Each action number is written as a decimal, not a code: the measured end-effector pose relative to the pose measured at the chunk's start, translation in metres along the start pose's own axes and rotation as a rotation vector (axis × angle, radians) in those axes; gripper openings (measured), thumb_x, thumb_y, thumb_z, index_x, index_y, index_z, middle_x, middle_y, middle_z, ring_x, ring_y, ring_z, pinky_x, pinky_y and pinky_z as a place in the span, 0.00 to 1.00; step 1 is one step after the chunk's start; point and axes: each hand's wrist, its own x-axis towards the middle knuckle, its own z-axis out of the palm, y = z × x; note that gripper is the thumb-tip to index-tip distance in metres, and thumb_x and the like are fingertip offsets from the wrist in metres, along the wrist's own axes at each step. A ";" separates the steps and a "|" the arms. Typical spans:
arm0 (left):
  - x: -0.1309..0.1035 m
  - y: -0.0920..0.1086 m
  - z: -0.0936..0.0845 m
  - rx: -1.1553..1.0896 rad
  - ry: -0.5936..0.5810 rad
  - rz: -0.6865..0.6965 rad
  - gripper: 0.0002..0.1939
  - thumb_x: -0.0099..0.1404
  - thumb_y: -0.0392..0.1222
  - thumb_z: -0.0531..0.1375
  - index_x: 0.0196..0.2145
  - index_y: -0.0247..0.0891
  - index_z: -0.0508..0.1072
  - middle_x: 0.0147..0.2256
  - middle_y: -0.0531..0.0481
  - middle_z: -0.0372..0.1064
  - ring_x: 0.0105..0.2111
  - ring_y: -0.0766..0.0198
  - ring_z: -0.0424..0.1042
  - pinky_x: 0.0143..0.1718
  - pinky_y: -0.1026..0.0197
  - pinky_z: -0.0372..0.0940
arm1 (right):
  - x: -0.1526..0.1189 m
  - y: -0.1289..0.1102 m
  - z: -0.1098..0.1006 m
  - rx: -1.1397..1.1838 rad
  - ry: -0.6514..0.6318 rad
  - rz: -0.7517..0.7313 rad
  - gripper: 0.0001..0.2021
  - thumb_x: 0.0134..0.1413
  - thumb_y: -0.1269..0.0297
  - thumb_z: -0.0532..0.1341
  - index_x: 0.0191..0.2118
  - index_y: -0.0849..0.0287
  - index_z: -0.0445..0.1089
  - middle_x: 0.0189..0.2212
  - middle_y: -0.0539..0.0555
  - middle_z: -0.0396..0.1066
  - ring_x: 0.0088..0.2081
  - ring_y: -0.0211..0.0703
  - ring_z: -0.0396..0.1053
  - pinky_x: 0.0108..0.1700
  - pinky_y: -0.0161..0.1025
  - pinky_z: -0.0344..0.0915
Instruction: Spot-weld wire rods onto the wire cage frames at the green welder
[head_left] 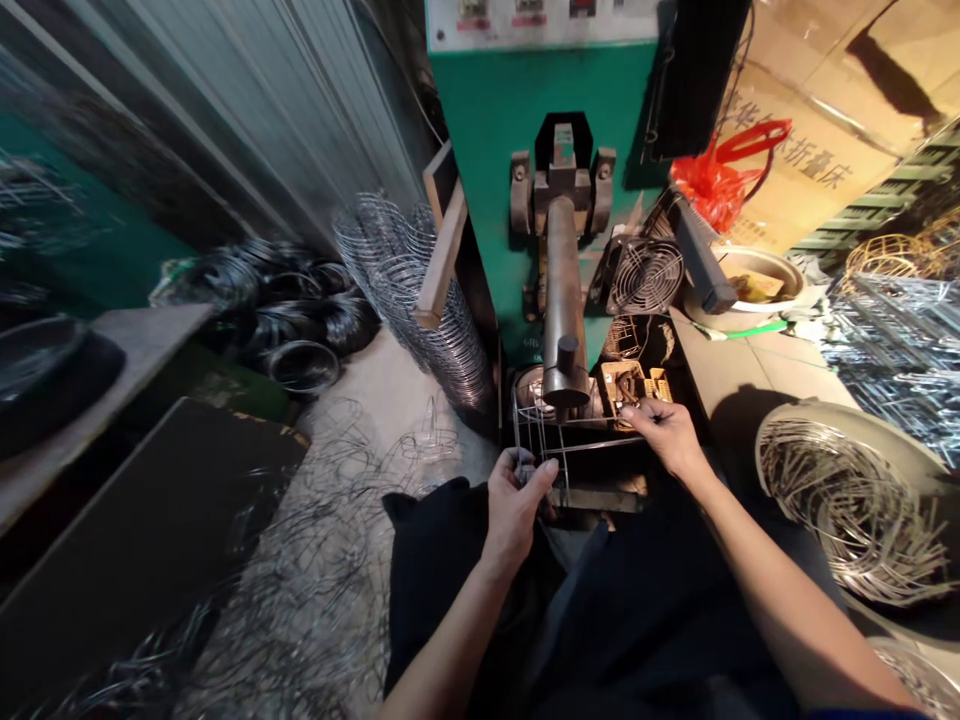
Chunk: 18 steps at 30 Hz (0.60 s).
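Note:
Below the cylindrical metal arm [564, 300] of a green machine [480, 130], a thin wire frame [600, 445] with long straight rods and crossing wires spans between my hands. My left hand [516, 505] is closed on the frame's left part, thumb and fingers pressed together around the wires. On the right, my right hand [667, 437] pinches the far end of a long rod between thumb and fingers. The arm's lower end hangs just above the frame; whether they touch, I cannot tell.
Stacked wire rings [420, 290] stand left of the machine, near black wire coils [304, 365]. Loose wire pieces litter the floor [405, 380]. A tub [776, 425] of bent wires stands right. Small yellow baskets [622, 385] and a round fan guard [646, 275] sit beside the arm.

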 end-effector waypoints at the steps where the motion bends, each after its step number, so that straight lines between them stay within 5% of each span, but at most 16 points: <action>1: 0.001 0.001 0.000 -0.002 0.000 -0.007 0.25 0.51 0.51 0.72 0.34 0.40 0.61 0.19 0.64 0.57 0.14 0.73 0.59 0.13 0.69 0.62 | 0.001 0.000 0.001 -0.001 -0.001 0.002 0.31 0.48 0.41 0.65 0.17 0.56 0.47 0.18 0.45 0.44 0.24 0.34 0.44 0.27 0.36 0.44; 7: 0.000 -0.001 0.002 -0.016 0.000 -0.016 0.26 0.49 0.52 0.73 0.35 0.40 0.61 0.17 0.66 0.56 0.12 0.73 0.58 0.13 0.69 0.62 | 0.000 -0.004 -0.003 0.013 -0.022 -0.009 0.30 0.48 0.39 0.64 0.17 0.56 0.50 0.17 0.45 0.46 0.23 0.34 0.46 0.27 0.36 0.47; 12: -0.034 0.008 -0.024 -0.046 -0.060 -0.153 0.28 0.49 0.49 0.73 0.42 0.38 0.66 0.21 0.59 0.65 0.16 0.69 0.66 0.19 0.65 0.67 | -0.035 0.006 -0.034 -0.030 -0.377 0.034 0.22 0.54 0.44 0.62 0.24 0.59 0.64 0.22 0.48 0.63 0.26 0.36 0.61 0.30 0.35 0.59; 15: -0.057 0.025 -0.050 -0.089 -0.297 -0.288 0.38 0.45 0.48 0.75 0.51 0.37 0.69 0.35 0.43 0.75 0.33 0.54 0.78 0.37 0.54 0.74 | -0.064 0.015 -0.048 -0.011 -0.567 0.255 0.20 0.56 0.44 0.62 0.31 0.59 0.68 0.23 0.49 0.68 0.23 0.38 0.68 0.27 0.35 0.64; 18: -0.068 0.028 -0.072 -0.068 -0.432 -0.227 0.43 0.42 0.48 0.77 0.55 0.39 0.71 0.53 0.34 0.70 0.54 0.42 0.71 0.57 0.47 0.64 | -0.085 0.023 -0.048 0.065 -0.632 0.480 0.21 0.53 0.44 0.64 0.41 0.56 0.66 0.23 0.46 0.69 0.19 0.37 0.68 0.20 0.32 0.62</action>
